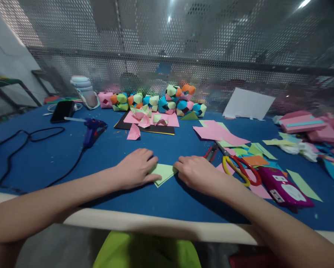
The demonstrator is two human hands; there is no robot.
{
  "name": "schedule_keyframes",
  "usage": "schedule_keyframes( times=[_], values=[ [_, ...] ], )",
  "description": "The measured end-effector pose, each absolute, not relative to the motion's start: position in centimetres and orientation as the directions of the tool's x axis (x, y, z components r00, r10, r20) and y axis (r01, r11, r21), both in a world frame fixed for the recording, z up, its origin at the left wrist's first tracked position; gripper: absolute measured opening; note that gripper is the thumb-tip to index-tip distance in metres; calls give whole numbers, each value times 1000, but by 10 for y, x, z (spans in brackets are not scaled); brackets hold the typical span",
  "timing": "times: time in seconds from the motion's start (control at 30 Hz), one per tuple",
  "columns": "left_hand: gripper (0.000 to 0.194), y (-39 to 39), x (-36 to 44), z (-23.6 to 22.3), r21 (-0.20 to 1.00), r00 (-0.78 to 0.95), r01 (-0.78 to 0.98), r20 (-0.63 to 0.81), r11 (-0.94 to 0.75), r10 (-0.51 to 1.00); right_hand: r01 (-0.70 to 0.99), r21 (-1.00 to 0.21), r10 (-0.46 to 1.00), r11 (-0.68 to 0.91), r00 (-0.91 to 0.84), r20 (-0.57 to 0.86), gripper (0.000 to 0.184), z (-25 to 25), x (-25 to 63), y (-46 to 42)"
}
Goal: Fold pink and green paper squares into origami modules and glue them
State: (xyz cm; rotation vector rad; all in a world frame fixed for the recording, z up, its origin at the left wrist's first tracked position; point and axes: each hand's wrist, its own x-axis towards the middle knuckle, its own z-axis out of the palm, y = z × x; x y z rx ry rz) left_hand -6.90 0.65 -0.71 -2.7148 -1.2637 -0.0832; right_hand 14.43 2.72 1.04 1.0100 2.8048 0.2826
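Observation:
A light green folded paper (164,173) lies flat on the blue table (57,156) near the front edge. My left hand (137,167) presses on its left side with the fingers bent over the paper. My right hand (196,172) rests palm down on its right edge. Both hands touch the sheet; the paper's middle shows between them.
Scissors with red and yellow handles (239,169) and a magenta device (281,188) lie right of my right hand. Pink and green sheets (219,133) lie beyond them. Folded coloured paper units (158,102) line the mesh wall. A blue glue gun (92,130) with a black cord, and a phone (62,111), sit at the left.

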Motion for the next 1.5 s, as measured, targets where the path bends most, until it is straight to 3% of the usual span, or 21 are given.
schedule_keyframes(
  times=[0.13, 0.33, 0.43, 0.53, 0.6, 0.73, 0.83, 0.93, 1.0, 1.13, 1.27, 1.37, 1.5],
  values=[
    [68, 3, -71, -7, 136, 726, 671, 80, -729, 683, 608, 220, 625, 763, -780, -13, 20, 8, 143, 27],
    [28, 8, -71, -9, 286, 657, 700, 100, -654, 747, 568, 101, 553, 817, -821, 143, 27, -1, 140, 31],
    [24, 15, -71, -13, 315, 627, 696, 170, -645, 760, 548, 3, 515, 837, -788, 337, 32, -10, 139, 34],
    [26, 18, -70, -10, 399, 518, 711, 258, -578, 815, 554, -188, 564, 811, -654, 504, 46, -16, 137, 35],
    [27, 17, -68, -6, 463, 411, 730, 291, -503, 864, 553, -395, 676, 734, -541, 500, 57, -19, 135, 35],
    [27, 12, -63, -3, 550, 324, 679, 371, -487, 870, 429, -795, 894, 429, -330, 305, 73, -23, 130, 38],
    [23, 10, -61, -10, 530, 373, 603, 474, -597, 798, 228, -956, 951, 186, -286, 117, 74, -22, 126, 39],
    [23, 10, -60, -15, 503, 408, 547, 537, -669, 738, 62, -998, 950, -33, -307, -50, 80, -20, 122, 38],
    [23, 10, -60, -13, 551, 380, 546, 509, -631, 773, 10, -996, 944, -92, -316, -91, 80, -19, 120, 37],
    [26, 12, -59, -7, 796, 162, 509, 285, -327, 945, -78, -992, 938, -103, -340, -71, 81, -20, 119, 40],
    [24, 17, -56, -10, 993, 79, 102, 56, -64, 995, -122, -988, 940, -90, -339, -43, 77, -21, 122, 47],
    [26, 18, -51, -13, 988, 98, -147, -23, 37, 995, -127, -987, 939, -99, -339, -51, 70, -21, 123, 46],
    [31, 17, -44, -11, 941, 33, -316, -119, 124, 992, -95, -989, 931, -110, -358, -69, 53, -20, 122, 42]
  ],
)
